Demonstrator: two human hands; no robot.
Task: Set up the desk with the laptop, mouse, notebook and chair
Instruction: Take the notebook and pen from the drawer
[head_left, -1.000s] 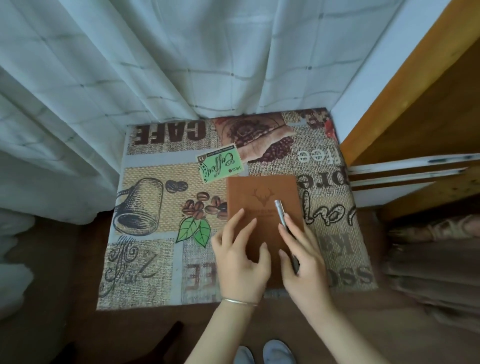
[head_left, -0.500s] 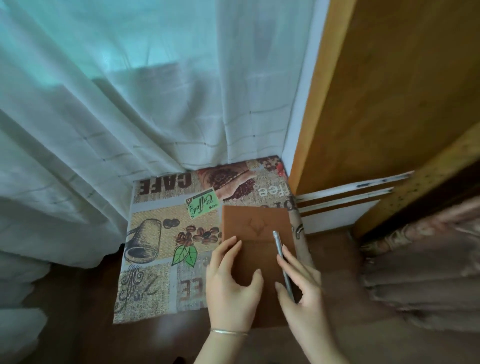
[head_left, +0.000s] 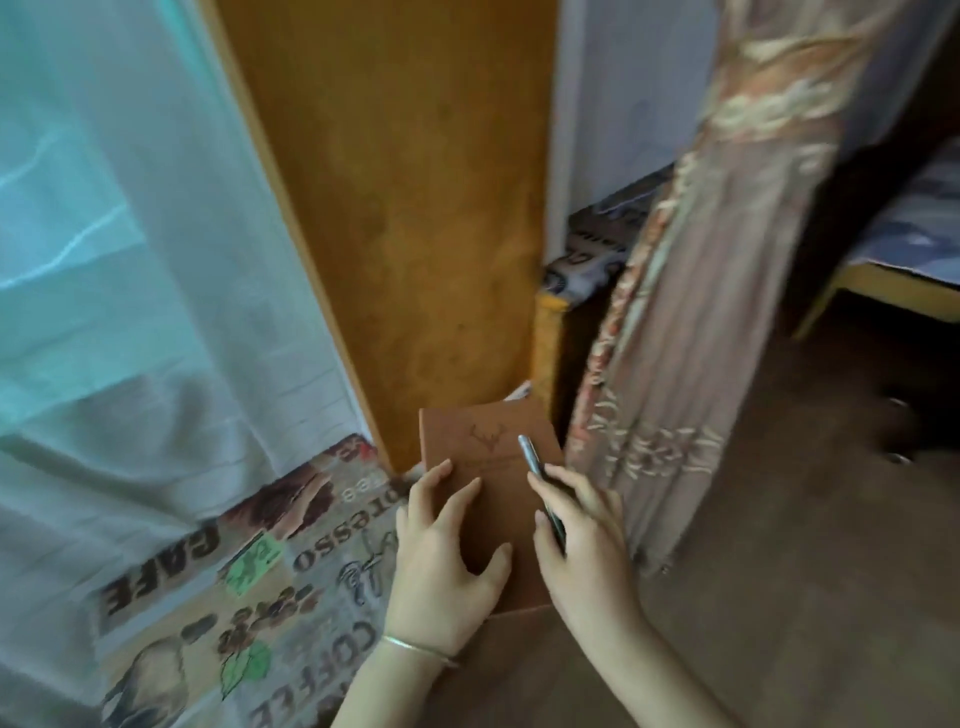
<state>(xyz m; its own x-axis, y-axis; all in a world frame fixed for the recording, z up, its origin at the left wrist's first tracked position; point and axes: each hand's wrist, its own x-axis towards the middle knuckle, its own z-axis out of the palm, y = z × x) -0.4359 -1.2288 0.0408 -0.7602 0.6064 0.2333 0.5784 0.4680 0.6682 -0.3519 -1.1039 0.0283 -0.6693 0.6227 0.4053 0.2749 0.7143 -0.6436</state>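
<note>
since the earlier frames the notebook has come up off the counter and now sits to the right of it, past its right edge, in front of the foot of the wooden panel; the view has swung right with it.

at far left hangs a pale sheer curtain, its hem over the far side of the counter. the counter's cloth is printed with coffee beans, a cup and words such as "cafe" and "coffee", and a small green label lies on it.

right of the counter, the left hand grips the notebook's left edge, fingers spread flat on the brown cover and thumb curled over its near part; a thin bangle circles the wrist. a deer-head emblem is stamped on the cover's far half.

the right hand holds the notebook's right edge and pins a slim silver pen along it, fingers curled round both.

further right a patterned beige curtain hangs to the brown floor, with a bed at far right.
</note>
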